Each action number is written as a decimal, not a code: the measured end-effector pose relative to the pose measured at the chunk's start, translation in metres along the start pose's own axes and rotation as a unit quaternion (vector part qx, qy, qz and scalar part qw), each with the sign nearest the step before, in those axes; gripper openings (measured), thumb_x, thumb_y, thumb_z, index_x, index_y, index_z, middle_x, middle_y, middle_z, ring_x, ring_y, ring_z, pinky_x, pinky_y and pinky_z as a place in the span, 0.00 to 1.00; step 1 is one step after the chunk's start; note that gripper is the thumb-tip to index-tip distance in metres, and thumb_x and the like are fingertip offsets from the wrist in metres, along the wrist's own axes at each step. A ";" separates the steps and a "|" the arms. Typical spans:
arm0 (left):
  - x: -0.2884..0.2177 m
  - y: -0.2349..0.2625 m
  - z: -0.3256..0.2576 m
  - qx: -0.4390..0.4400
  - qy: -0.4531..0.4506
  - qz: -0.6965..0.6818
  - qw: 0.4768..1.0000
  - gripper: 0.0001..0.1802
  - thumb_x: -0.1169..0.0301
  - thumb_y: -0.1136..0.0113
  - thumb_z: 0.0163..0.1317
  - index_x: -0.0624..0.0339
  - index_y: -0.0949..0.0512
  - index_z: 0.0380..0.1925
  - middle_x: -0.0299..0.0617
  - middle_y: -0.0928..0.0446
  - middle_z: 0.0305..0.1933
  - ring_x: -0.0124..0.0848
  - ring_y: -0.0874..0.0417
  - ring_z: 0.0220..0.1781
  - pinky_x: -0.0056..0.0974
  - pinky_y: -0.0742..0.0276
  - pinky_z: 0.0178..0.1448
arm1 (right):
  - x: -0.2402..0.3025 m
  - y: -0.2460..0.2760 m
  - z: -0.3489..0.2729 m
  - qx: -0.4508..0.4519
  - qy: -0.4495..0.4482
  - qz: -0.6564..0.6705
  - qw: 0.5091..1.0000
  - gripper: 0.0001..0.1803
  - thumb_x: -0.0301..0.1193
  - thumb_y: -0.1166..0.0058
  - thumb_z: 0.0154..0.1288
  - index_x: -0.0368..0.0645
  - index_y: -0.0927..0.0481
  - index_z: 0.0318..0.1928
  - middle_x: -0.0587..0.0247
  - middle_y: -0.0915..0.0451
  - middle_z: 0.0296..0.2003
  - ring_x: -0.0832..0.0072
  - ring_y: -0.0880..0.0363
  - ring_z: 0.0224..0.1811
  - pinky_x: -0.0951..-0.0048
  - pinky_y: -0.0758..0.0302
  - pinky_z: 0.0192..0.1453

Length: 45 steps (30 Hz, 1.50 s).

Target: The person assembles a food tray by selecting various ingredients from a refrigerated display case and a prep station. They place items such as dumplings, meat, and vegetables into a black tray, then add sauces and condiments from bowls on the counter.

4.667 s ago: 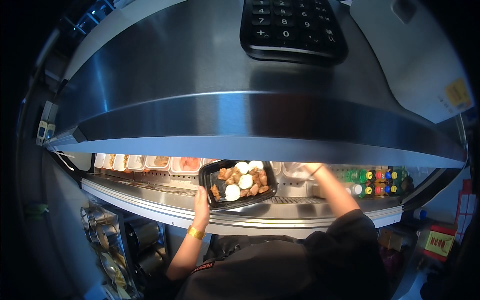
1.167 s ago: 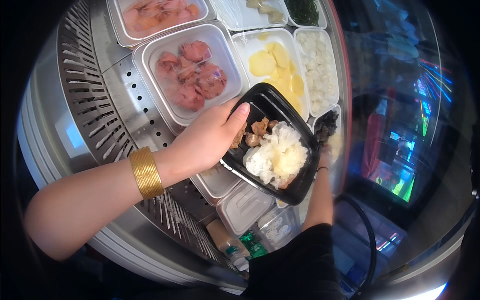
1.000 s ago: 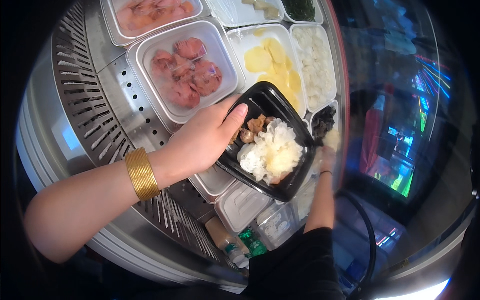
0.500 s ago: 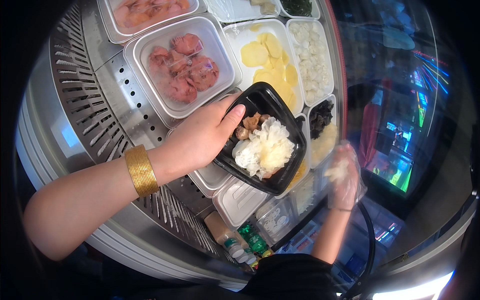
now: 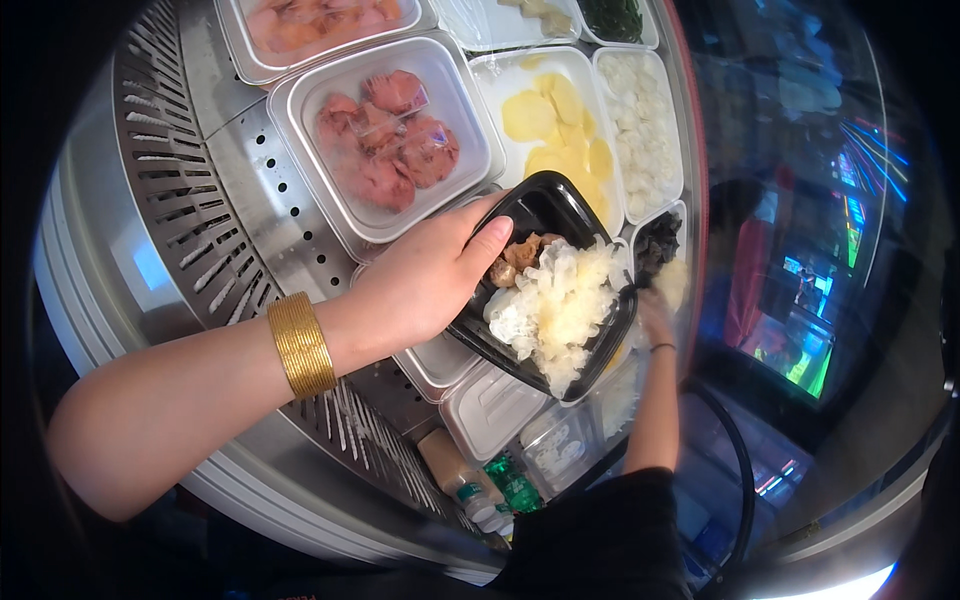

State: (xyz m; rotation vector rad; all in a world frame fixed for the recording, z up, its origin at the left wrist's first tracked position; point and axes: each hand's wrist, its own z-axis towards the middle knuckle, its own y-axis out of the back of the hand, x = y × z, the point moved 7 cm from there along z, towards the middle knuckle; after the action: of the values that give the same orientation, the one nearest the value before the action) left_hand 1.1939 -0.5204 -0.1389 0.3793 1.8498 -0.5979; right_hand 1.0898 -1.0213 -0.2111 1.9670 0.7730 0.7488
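Note:
My left hand (image 5: pixel 430 270) grips a black plastic bowl (image 5: pixel 492 345) by its near-left rim, thumb over the edge. Inside lie pale, ruffled pieces that look like white fungus (image 5: pixel 565 310), heaped up to the right rim, and a few brown chunks (image 5: pixel 520 258). Beyond the bowl's right side, my right hand (image 5: pixel 652 315) reaches toward a tub of pale yellowish food (image 5: pixel 672 283). Its fingers are blurred and partly behind the bowl, so what they hold does not show. Black fungus-like pieces (image 5: pixel 658 240) fill the tub just above.
White tubs of raw red meat (image 5: pixel 390 140), sliced potato (image 5: pixel 558 115) and white balls (image 5: pixel 632 130) stand in the metal chiller. Lidded containers (image 5: pixel 490 405) and bottles (image 5: pixel 480 505) sit nearer me. A slotted metal vent (image 5: pixel 200 200) runs along the left; dark curved glass (image 5: pixel 780 130) borders the right.
The pale ruffled heap in the bowl has grown and spread toward its right and lower rim. My right hand, seen gloved in clear plastic earlier, has moved left and up, partly behind the bowl.

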 end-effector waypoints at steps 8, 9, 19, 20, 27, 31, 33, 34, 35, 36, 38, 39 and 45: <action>0.003 -0.001 0.001 0.007 -0.020 -0.038 0.999 0.21 0.62 0.65 0.67 0.67 0.38 0.52 0.41 0.29 0.42 0.24 0.32 0.45 0.31 0.37 0.52 | -0.045 -0.005 0.032 -0.117 0.030 -0.347 0.930 0.22 0.38 0.54 0.53 0.37 0.29 0.46 0.50 0.24 0.38 0.61 0.24 0.39 0.64 0.28 0.40; 0.003 -0.003 0.002 0.018 -0.017 -0.038 0.999 0.21 0.62 0.65 0.67 0.67 0.38 0.52 0.41 0.29 0.42 0.24 0.32 0.45 0.31 0.37 0.52 | -0.056 -0.004 0.031 -0.110 0.061 -0.427 0.895 0.21 0.37 0.54 0.54 0.37 0.29 0.45 0.51 0.23 0.36 0.63 0.23 0.38 0.64 0.28 0.38; 0.007 0.006 0.003 -0.030 -0.027 -0.006 0.999 0.21 0.61 0.65 0.66 0.66 0.36 0.50 0.50 0.28 0.42 0.38 0.29 0.46 0.36 0.36 0.52 | -0.068 0.026 -0.022 -0.186 -0.187 0.386 0.884 0.11 0.37 0.53 0.61 0.46 0.26 0.40 0.67 0.28 0.29 0.78 0.30 0.28 0.79 0.30 0.33; 0.005 0.006 0.004 -0.032 -0.034 -0.008 0.999 0.21 0.62 0.65 0.66 0.65 0.37 0.52 0.55 0.28 0.43 0.46 0.28 0.47 0.39 0.36 0.52 | -0.067 0.030 -0.033 -0.173 -0.169 0.420 0.875 0.11 0.36 0.55 0.62 0.47 0.26 0.42 0.68 0.29 0.33 0.81 0.31 0.28 0.82 0.31 0.31; 0.005 0.008 0.007 -0.020 -0.003 -0.002 1.000 0.19 0.63 0.66 0.66 0.67 0.35 0.48 0.53 0.27 0.40 0.42 0.27 0.43 0.37 0.35 0.50 | 0.102 0.056 -0.107 -0.114 0.022 0.387 0.915 0.13 0.34 0.53 0.61 0.47 0.29 0.47 0.68 0.29 0.39 0.83 0.31 0.39 0.84 0.31 0.37; 0.007 0.008 0.010 -0.039 -0.046 -0.032 0.998 0.20 0.62 0.66 0.67 0.66 0.34 0.47 0.48 0.26 0.38 0.35 0.27 0.41 0.36 0.34 0.49 | 0.211 0.053 -0.166 -0.048 0.104 0.357 0.927 0.17 0.37 0.56 0.62 0.41 0.32 0.49 0.64 0.28 0.38 0.81 0.30 0.35 0.79 0.31 0.40; 0.008 0.008 0.012 -0.032 -0.025 -0.043 0.998 0.20 0.61 0.67 0.67 0.66 0.34 0.47 0.47 0.26 0.38 0.34 0.27 0.41 0.35 0.34 0.49 | 0.238 0.048 -0.181 0.012 0.128 0.290 0.948 0.20 0.37 0.57 0.63 0.39 0.33 0.50 0.62 0.27 0.40 0.80 0.29 0.35 0.78 0.32 0.42; 0.008 0.008 0.012 -0.030 -0.014 -0.050 0.998 0.20 0.61 0.67 0.67 0.66 0.34 0.47 0.47 0.26 0.38 0.34 0.27 0.41 0.35 0.34 0.49 | 0.236 0.049 -0.181 0.010 0.125 0.297 0.947 0.19 0.37 0.56 0.63 0.38 0.33 0.50 0.61 0.27 0.41 0.79 0.28 0.35 0.78 0.31 0.42; 0.008 0.008 0.011 -0.040 -0.010 -0.065 0.997 0.21 0.60 0.67 0.67 0.66 0.34 0.46 0.47 0.26 0.38 0.33 0.27 0.40 0.35 0.34 0.49 | 0.231 0.050 -0.177 0.008 0.122 0.304 0.945 0.19 0.36 0.56 0.63 0.37 0.33 0.50 0.60 0.27 0.41 0.78 0.27 0.35 0.77 0.30 0.42; 0.006 0.010 0.012 -0.046 -0.015 -0.057 0.997 0.21 0.60 0.67 0.67 0.66 0.33 0.46 0.46 0.26 0.38 0.33 0.27 0.40 0.35 0.34 0.48 | 0.226 0.052 -0.173 0.008 0.122 0.311 0.943 0.19 0.35 0.55 0.63 0.36 0.33 0.50 0.59 0.27 0.41 0.77 0.26 0.35 0.77 0.29 0.42; 0.005 0.015 0.014 -0.054 -0.026 -0.042 0.997 0.21 0.60 0.67 0.67 0.67 0.33 0.45 0.46 0.26 0.37 0.32 0.27 0.38 0.35 0.34 0.48 | 0.199 0.055 -0.165 -0.012 0.073 0.262 0.962 0.18 0.36 0.56 0.63 0.37 0.31 0.49 0.59 0.25 0.40 0.77 0.26 0.33 0.76 0.28 0.38; 0.007 0.019 0.016 -0.070 -0.033 -0.049 0.996 0.21 0.59 0.66 0.67 0.67 0.32 0.42 0.45 0.26 0.33 0.31 0.28 0.35 0.34 0.34 0.46 | 0.181 0.052 -0.160 -0.011 0.036 0.232 0.972 0.19 0.36 0.55 0.62 0.37 0.31 0.49 0.59 0.25 0.39 0.76 0.26 0.33 0.76 0.28 0.38; -0.006 0.038 0.022 -0.138 -0.069 -0.055 0.987 0.23 0.57 0.63 0.66 0.69 0.29 0.36 0.40 0.26 0.26 0.25 0.30 0.30 0.31 0.34 0.39 | 0.066 -0.004 -0.134 0.029 0.012 -0.211 0.977 0.27 0.41 0.47 0.48 0.38 0.29 0.47 0.50 0.26 0.41 0.61 0.26 0.36 0.68 0.28 0.41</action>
State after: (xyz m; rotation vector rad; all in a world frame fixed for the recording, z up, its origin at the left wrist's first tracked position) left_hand 1.2334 -0.5013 -0.1477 0.0514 1.7979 -0.4218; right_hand 1.0308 -0.9028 -0.1421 1.7594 1.1903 0.4982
